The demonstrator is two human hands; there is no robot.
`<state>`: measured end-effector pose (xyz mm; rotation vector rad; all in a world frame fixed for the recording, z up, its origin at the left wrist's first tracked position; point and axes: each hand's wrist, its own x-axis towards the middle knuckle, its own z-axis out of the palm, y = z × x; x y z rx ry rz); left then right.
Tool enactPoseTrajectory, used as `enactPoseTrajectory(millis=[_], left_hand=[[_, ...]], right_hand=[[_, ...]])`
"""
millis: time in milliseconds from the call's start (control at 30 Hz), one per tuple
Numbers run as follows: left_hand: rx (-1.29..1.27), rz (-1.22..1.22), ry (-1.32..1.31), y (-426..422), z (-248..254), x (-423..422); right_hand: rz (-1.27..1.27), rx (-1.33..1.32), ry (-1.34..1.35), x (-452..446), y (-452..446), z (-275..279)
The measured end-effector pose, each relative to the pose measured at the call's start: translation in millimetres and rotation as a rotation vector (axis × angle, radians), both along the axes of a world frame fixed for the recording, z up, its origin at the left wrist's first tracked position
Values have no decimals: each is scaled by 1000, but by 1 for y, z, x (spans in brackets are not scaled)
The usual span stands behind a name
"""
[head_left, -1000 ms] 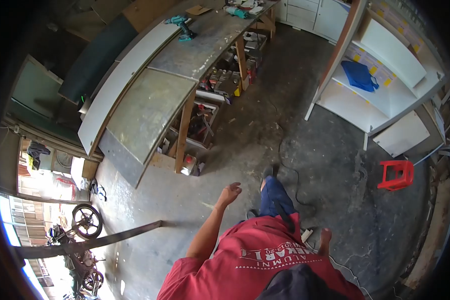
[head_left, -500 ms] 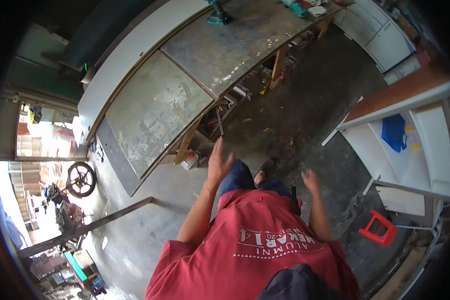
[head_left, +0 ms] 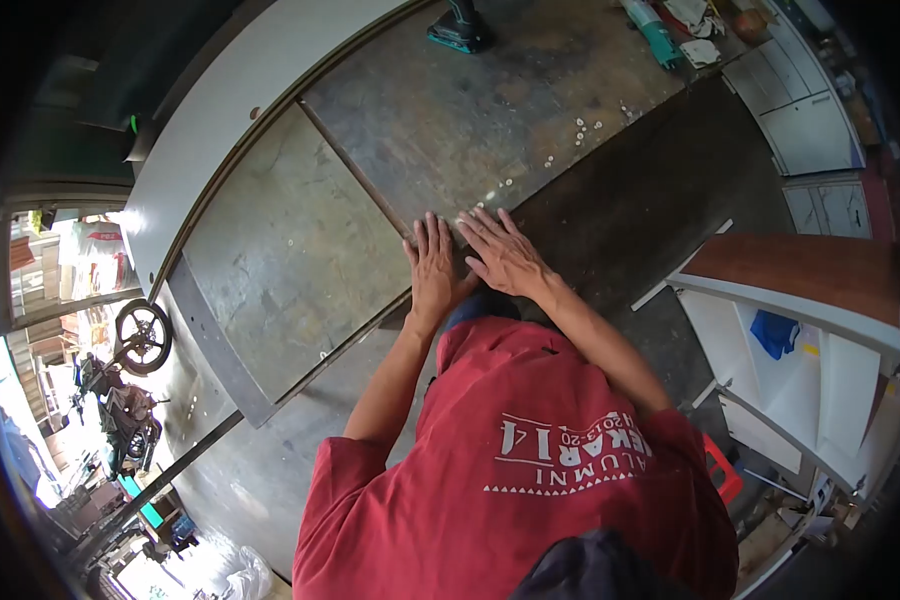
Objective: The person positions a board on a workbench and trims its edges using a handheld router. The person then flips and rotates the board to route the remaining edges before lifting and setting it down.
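My left hand [head_left: 433,272] lies flat with its fingers stretched out at the front edge of the workbench [head_left: 300,240], by the seam between its two top panels. Beside it, my right hand [head_left: 505,258] spreads its fingers over the edge of the darker panel [head_left: 450,120]. Neither hand holds anything. Several small pale round bits [head_left: 582,128] are scattered on that panel near the right hand. Toward the back of the bench stands a teal and black cordless power tool [head_left: 460,32], its upper part cut off by the frame.
A teal tool [head_left: 652,35] lies at the bench's far right end by white cloth [head_left: 700,52]. To my right stands an open white cabinet [head_left: 740,350] with a brown top, and a red stool [head_left: 722,470] partly hidden by my sleeve. A motorcycle [head_left: 125,420] is at the left.
Both hands have moved forward from beside my body onto the bench edge, coming close together. The view has shifted nearer to the bench, and small pale bits show more plainly.
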<state>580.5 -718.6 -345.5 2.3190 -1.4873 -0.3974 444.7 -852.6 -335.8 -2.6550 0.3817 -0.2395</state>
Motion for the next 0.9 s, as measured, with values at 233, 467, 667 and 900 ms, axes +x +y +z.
enactPoseTrajectory(millis=[233, 467, 667, 900], left_hand=[[108, 13, 76, -20, 16, 0], [162, -82, 41, -79, 29, -15], [110, -93, 93, -178, 22, -38], [72, -105, 90, -322, 16, -98]], right_hand=[[-118, -112, 134, -27, -92, 0], [-286, -205, 147, -67, -207, -6], [-262, -226, 156, -106, -307, -9], [-443, -134, -151, -157, -444, 6]])
